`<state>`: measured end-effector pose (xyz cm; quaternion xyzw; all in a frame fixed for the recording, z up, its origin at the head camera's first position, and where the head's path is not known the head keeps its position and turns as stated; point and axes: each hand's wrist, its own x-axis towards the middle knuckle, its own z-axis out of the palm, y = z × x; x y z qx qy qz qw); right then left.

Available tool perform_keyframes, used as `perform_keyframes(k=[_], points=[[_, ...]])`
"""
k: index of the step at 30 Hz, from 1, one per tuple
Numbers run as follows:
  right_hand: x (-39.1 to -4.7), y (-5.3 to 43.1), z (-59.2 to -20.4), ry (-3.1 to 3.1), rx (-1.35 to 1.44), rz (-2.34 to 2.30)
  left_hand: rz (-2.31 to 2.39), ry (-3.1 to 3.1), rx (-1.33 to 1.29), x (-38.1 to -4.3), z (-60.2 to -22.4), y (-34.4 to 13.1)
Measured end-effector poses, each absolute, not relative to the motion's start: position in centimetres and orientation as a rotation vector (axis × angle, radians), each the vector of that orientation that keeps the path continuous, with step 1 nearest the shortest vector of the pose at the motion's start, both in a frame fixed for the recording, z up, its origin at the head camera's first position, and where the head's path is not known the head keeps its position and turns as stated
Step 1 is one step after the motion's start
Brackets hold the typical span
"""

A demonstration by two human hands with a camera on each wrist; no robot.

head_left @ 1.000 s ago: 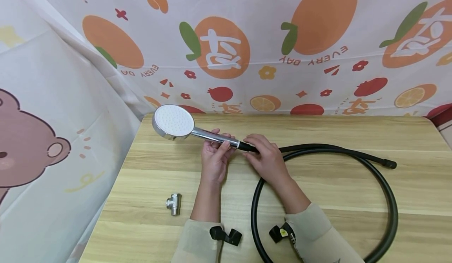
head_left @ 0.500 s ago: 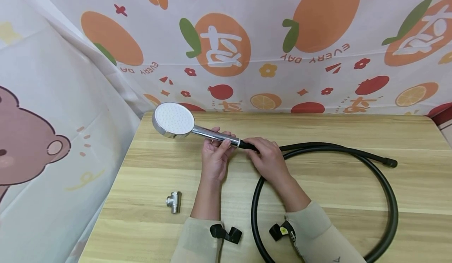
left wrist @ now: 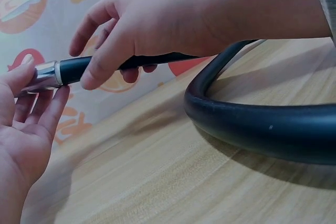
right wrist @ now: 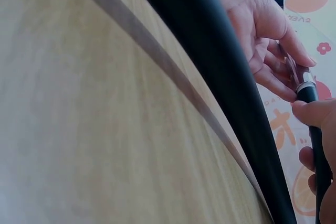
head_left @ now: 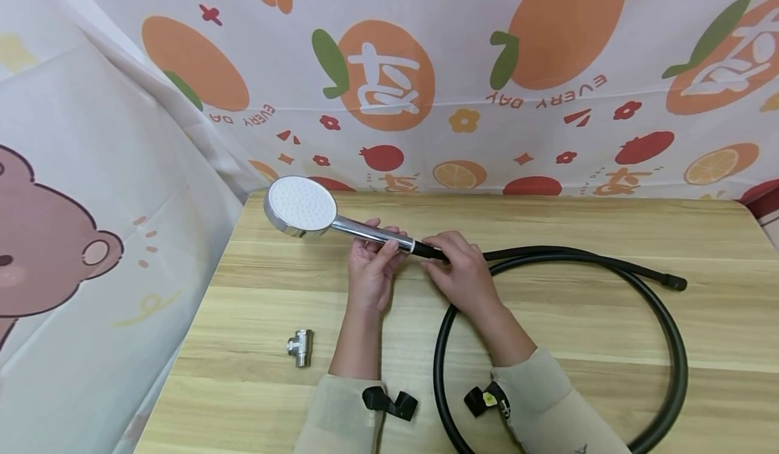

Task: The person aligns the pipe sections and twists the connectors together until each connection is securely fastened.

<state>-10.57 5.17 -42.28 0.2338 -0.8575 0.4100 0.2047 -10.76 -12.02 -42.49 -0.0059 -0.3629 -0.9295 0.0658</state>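
A chrome shower head (head_left: 301,203) with a white spray face points up and to the left above the table. My left hand (head_left: 370,278) grips its handle near the lower end, thumb on top and fingers beneath. A black shower hose (head_left: 672,346) meets the handle at a pale ring. Just right of that joint, my right hand (head_left: 465,275) pinches the hose's black end (left wrist: 73,70) between thumb and fingers, as both wrist views show. Whether the joint is tight cannot be seen.
The hose loops over the right side of the wooden table (head_left: 243,305), its free end (head_left: 674,282) lying at the right. A small chrome tee fitting (head_left: 301,348) rests left of my left forearm. Behind the table hangs a fruit-print cloth (head_left: 462,48).
My right fingers shift slightly around the hose end, closing down and then lifting a little. The shower head and left hand hold almost still, and the head view tilts slightly.
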Motion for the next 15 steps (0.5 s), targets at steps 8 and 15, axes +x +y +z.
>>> perform_keyframes(k=[8,15], points=[[-10.60,5.11,-42.43,-2.392,0.615,1.146,-2.813,-1.083,-0.039,-10.70,-42.39,-11.92],[-10.54,5.17,-42.40,-2.405,0.601,1.140,-2.812,-1.088,-0.039,-10.73,-42.51,-12.02]])
